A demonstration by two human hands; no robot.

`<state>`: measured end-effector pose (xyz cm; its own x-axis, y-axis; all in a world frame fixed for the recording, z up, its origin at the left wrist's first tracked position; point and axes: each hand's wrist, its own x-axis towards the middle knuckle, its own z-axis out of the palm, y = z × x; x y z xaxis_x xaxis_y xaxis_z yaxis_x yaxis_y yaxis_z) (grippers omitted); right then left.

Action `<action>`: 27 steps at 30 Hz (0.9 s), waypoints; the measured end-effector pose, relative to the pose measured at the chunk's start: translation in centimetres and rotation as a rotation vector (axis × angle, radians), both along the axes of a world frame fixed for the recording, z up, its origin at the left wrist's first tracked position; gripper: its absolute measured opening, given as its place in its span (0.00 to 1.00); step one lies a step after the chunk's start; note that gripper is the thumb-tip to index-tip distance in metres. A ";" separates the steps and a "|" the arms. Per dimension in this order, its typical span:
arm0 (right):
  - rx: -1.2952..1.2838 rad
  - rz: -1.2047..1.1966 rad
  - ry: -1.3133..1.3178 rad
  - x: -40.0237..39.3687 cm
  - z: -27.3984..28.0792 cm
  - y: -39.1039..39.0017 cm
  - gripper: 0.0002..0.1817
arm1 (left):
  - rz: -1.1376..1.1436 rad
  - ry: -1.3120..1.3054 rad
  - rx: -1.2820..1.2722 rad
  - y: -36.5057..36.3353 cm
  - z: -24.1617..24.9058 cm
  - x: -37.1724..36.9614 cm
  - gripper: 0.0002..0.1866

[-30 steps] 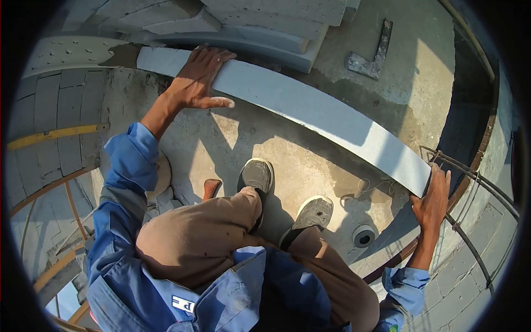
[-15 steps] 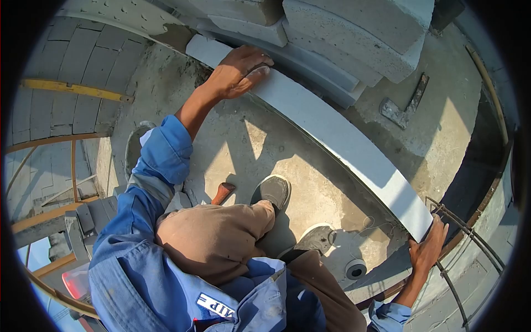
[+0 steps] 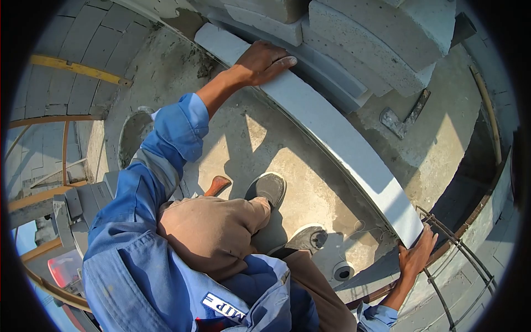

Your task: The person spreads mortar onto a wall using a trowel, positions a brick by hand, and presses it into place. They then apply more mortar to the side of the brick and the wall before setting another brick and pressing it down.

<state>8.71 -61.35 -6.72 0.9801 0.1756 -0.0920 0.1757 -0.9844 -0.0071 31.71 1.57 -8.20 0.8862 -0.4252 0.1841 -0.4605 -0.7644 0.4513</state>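
Observation:
A long pale concrete-like slab (image 3: 332, 130) stretches diagonally across the view, its narrow face turned up. My left hand (image 3: 264, 63) is closed over its upper part, fingers over the far side and thumb along the top. At the lower right end my right hand (image 3: 418, 250) grips the slab's corner, close to some steel bars (image 3: 453, 238). The underside of the slab is hidden. Beyond it stand stacked pale blocks (image 3: 370, 47). An L-shaped, mortar-smeared tool (image 3: 404, 117) lies on the floor to the right of the stack.
Beside my shoe (image 3: 269, 187) lies a tool with a reddish handle (image 3: 218, 185). A mortar-crusted bucket (image 3: 133, 138) stands at left, near a yellow bar (image 3: 80, 69) against the block wall. A round ring (image 3: 343, 271) sits low on the floor. A dark opening (image 3: 470, 171) runs along the right.
The view has shifted and turned slightly. My left hand appears a little farther along the slab from its upper end. Both hands still hold the slab.

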 end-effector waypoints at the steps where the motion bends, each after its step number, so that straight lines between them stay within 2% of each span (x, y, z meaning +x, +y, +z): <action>1: -0.002 -0.001 -0.001 0.1 0.2 0.2 0.63 | -0.018 -0.159 0.122 -0.2 -0.3 0.0 0.25; 5: 0.010 -0.006 0.017 0.5 0.9 1.1 0.62 | 0.027 -0.221 0.148 -0.5 -0.6 -0.1 0.26; 7: 0.019 -0.034 -0.013 0.9 1.5 2.2 0.56 | 0.056 -0.124 0.137 -0.8 0.0 0.0 0.27; 10: 0.026 0.028 -0.068 0.7 1.1 1.7 0.56 | 0.116 -0.017 0.233 -1.0 0.7 -0.1 0.29; 14: 0.054 0.035 -0.109 0.5 0.4 1.0 0.55 | 0.103 -0.096 0.192 -0.9 0.4 -0.2 0.30; 20: -0.017 -0.149 0.029 1.0 1.7 3.0 0.55 | 0.086 -0.103 0.166 -0.8 0.0 -0.1 0.28; 27: 0.017 0.010 -0.077 0.6 0.9 1.6 0.54 | 0.046 -0.127 0.077 -0.7 -0.4 0.1 0.26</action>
